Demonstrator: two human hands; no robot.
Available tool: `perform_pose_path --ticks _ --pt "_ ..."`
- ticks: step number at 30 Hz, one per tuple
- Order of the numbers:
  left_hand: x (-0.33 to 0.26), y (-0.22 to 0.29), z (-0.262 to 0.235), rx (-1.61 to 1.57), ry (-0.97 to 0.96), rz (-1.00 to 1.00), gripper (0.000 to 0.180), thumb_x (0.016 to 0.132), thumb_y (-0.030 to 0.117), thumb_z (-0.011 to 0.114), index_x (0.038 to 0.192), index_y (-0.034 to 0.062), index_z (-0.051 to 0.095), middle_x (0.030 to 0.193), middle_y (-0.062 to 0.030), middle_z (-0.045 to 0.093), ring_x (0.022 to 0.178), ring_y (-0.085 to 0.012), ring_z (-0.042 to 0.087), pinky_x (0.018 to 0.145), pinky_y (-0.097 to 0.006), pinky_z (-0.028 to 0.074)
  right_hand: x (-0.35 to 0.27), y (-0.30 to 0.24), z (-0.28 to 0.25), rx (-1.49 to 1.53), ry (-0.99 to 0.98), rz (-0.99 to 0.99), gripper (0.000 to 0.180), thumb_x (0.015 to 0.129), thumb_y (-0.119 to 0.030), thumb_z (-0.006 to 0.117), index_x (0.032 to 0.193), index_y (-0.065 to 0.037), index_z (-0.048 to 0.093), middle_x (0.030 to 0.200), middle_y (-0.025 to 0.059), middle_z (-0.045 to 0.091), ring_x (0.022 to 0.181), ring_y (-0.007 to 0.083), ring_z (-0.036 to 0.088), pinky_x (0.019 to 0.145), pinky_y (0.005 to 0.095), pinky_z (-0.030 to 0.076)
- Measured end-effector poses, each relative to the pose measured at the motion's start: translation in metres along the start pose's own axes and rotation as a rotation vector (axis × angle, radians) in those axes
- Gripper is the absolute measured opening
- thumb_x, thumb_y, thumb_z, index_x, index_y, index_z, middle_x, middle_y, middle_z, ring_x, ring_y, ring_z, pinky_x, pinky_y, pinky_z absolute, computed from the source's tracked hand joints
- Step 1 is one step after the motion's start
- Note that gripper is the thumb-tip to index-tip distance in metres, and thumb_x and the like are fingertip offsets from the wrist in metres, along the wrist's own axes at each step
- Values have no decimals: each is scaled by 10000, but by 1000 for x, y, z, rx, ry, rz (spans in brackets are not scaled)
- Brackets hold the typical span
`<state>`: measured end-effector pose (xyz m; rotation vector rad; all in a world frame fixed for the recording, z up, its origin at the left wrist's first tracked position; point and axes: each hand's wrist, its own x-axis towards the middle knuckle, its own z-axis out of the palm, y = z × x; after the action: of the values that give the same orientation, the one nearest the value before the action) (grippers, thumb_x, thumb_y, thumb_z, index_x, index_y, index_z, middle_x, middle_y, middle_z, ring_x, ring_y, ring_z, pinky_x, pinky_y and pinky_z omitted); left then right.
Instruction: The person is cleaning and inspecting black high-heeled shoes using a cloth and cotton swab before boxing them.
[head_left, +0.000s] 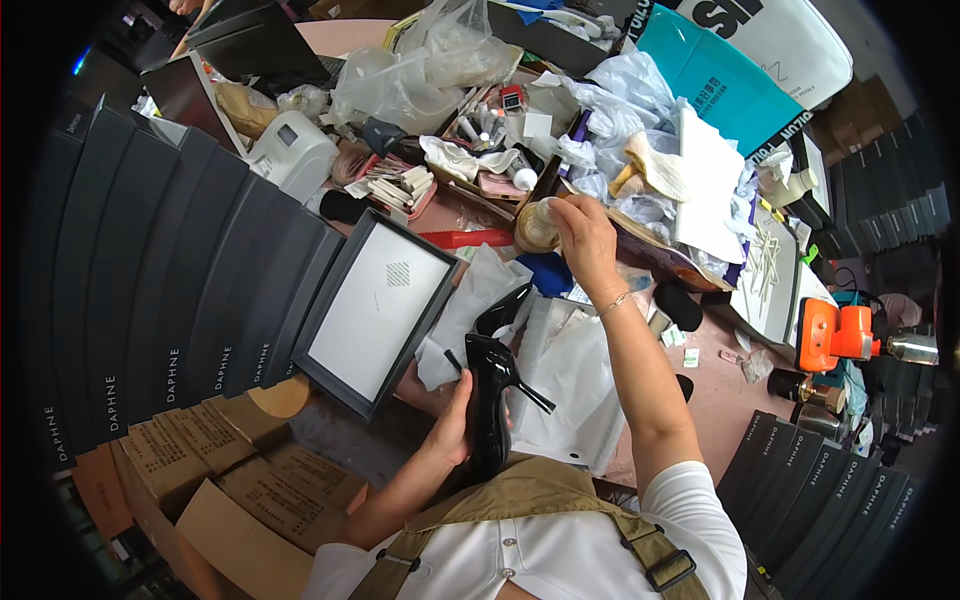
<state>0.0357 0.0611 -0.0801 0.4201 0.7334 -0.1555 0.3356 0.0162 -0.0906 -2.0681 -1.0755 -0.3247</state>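
Observation:
My left hand (pixel 455 423) is closed around a glossy black high-heeled shoe (pixel 489 400), held close to my body with its thin heel pointing right. Just beyond it, a second black shoe (pixel 502 312) lies on white tissue paper (pixel 465 325). My right hand (pixel 585 235) reaches far forward. Its fingers are pinched on the white top of a squat beige bottle (pixel 537 232); the fingertips are partly hidden. Below that arm sits a white-lined shoebox (pixel 570 395) with tissue in it. A dark-rimmed box lid (pixel 378 295) leans at the left, its white inside showing.
Dark shoeboxes (pixel 190 260) are stacked high at the left, with more (pixel 800 490) at the lower right. Cartons (pixel 240 460) stand below left. Cluttered trays (pixel 490 150), a blue bag (pixel 715 75) and an orange tool (pixel 835 333) crowd the pink table (pixel 715 385).

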Motion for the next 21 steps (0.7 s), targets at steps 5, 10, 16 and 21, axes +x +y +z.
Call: perform_pose_path --ticks 5,10,16,21 --pt "0 5 0 -8 -5 -2 698 860 696 406 1073 54 577 790 -74 623 719 -182 629 655 -311 515 -8 -6 11 -251 -58 -72 289 780 -110 643 1068 -105 626 1061 96 595 856 288 596 718 363 477" --pt "-4 6 -4 6 -33 -18 781 872 714 318 1118 8 545 792 -104 624 724 -198 629 744 -358 527 -18 2 23 -110 -58 23 342 793 -127 661 1120 -87 568 1201 172 548 985 347 591 798 390 501" --pt "-17 13 6 47 -129 25 750 850 720 387 1066 34 600 785 -81 628 724 -175 623 683 -300 512 -21 15 13 22 135 57 322 805 -83 663 1095 -41 531 1141 182 565 992 365 587 815 402 498" --pt "-19 8 7 -11 -134 9 738 855 712 390 1075 37 592 805 -75 626 726 -170 618 694 -308 520 -64 43 -33 870 707 716 316 867 -91 657 1095 -5 454 1039 123 580 918 199 595 787 360 524"
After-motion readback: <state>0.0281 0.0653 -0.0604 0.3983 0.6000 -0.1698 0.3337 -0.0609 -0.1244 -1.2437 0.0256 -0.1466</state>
